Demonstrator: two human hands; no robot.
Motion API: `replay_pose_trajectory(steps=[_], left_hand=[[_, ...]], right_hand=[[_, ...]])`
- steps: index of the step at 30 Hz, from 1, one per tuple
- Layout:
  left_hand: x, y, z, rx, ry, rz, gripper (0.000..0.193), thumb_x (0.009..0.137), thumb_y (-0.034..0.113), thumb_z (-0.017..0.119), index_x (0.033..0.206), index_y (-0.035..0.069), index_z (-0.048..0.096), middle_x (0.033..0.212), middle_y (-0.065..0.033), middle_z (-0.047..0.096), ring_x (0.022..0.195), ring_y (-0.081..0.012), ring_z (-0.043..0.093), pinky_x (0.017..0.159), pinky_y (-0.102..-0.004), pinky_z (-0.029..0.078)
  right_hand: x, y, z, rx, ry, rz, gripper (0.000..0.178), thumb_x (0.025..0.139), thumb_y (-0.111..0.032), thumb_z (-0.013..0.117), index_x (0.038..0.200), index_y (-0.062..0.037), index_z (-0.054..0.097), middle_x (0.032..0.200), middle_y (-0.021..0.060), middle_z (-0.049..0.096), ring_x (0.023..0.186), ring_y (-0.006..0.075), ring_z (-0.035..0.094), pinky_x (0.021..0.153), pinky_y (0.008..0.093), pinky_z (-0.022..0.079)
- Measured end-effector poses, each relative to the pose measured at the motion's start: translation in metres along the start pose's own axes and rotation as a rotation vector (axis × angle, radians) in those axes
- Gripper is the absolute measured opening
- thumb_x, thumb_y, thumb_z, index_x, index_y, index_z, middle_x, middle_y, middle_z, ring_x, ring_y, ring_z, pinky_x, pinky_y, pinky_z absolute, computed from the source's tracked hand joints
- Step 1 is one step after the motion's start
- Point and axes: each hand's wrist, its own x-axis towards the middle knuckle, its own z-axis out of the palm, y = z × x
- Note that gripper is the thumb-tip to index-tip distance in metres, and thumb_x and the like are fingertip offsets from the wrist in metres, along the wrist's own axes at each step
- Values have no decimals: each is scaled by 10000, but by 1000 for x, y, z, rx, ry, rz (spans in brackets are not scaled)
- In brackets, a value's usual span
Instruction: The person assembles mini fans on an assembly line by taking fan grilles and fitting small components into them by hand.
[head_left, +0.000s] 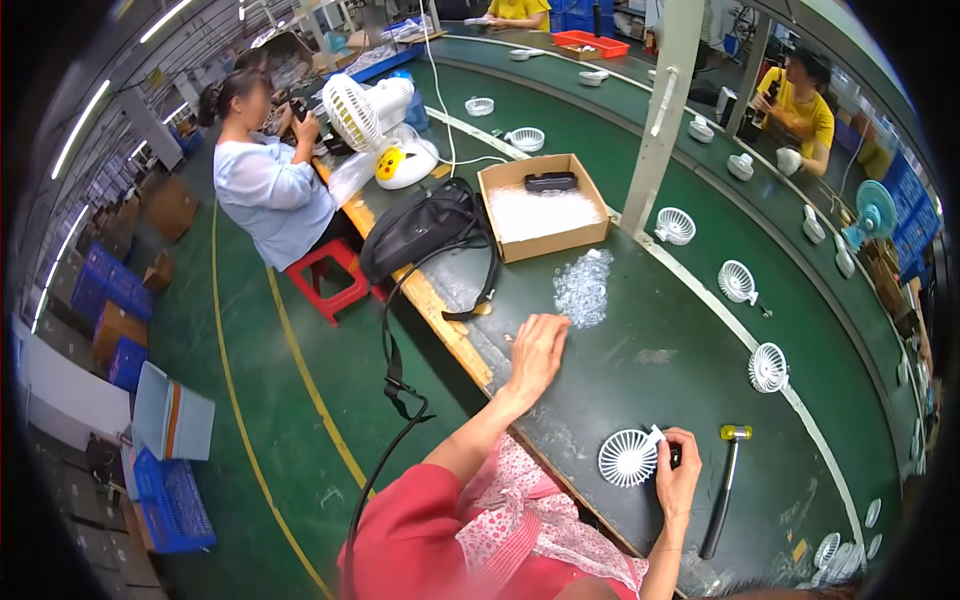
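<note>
White plastic is standing out against the dark bench: from the head view, one small white fan is sitting close to the near edge, just left of the worker's right hand, its round grille facing up. By my reading, work on this one is partway along. Its grille and short neck are already showing as one piece, yet I am not making out any of the small clear parts on it, so I cannot tell whether one is fitted. Plenty of those are remaining in the heap of clear pieces farther up the bench. More white fans are lying spaced along the belt and its pale border — finished or waiting, I cannot say.

As for the fingers, the right ones are curling around the fan's neck end and grasping it, with something dark showing beneath them, too small to name. The left hand is resting at the heap's near edge, its fingers bent and lying close together, the tips seeming to touch the outermost pieces — whether they are pinching one, I cannot tell. A yellow-headed hammer is lying to the right of the right hand, with nobody holding it.
</note>
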Motion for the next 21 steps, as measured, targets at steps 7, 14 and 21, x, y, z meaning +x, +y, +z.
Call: replay_pose_trajectory(steps=[7,14,21], left_hand=[[-27,54,13,-969,-473,-617,162,924,82,671,1081,41,664,1044,-43,673,992,-112,610,824,-264,468],[-49,77,18,-1296,-825,-960,323,957,129,636,1245,-12,597,1163,-124,671,1088,-172,617,958,-309,477],[-62,82,35,-1403,-814,-1043,274,928,46,659,1189,-33,640,1102,-155,703,988,-182,678,892,-305,560]], right_hand=[[-10,-2,0,310,94,222,135,905,-29,650,1021,20,600,902,75,691,857,141,649,789,278,505],[-11,-16,7,334,130,197,175,898,-7,655,1068,33,638,968,91,713,894,148,687,810,282,545],[-13,-22,7,354,153,201,190,901,-61,685,1072,17,654,977,108,735,907,185,714,804,298,559]])
